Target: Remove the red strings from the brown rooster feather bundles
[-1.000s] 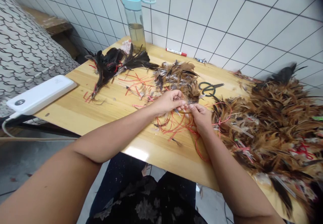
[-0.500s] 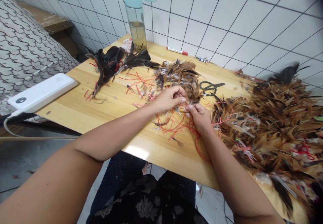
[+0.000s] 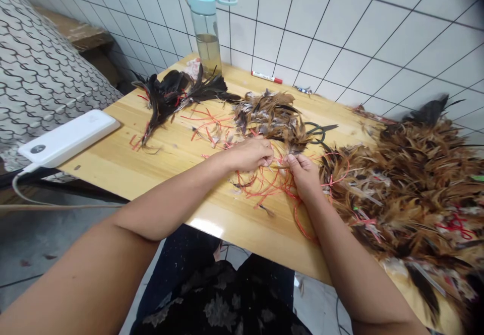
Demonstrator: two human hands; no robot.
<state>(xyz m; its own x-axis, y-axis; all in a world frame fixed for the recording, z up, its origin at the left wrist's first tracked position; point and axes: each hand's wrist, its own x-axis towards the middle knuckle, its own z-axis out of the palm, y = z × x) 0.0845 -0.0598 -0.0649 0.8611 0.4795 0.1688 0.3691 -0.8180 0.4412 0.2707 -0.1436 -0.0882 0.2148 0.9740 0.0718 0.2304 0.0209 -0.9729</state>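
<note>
— What do we record as changed?
— The left hand (image 3: 251, 154) has turned knuckles-up and its fingers have folded into a fist; half a second earlier we saw its thumb and forefinger raised. The brown feather bunch (image 3: 273, 116) behind now spreads to the right, overlapping a handle loop of the scissors (image 3: 328, 128).
— Its bearing on the work?
— We judge that a red string (image 3: 278, 160), stretched between the two hands just above the table (image 3: 219, 205), is being pulled taut.
— State of the fingers?
— On the right hand (image 3: 307, 176), thumb and forefinger are pinched together on the string, beside the feather tips. The left fingers are curled closed, apparently on the string's other end, though the knuckles screen it.
— Obscured matters?
— We cannot make out any knot, nor whether a quill sits in the right pinch. The tangle of red strands (image 3: 260, 190) below is too fine to trace. The large feather heap (image 3: 412, 174) runs off the right edge.
</note>
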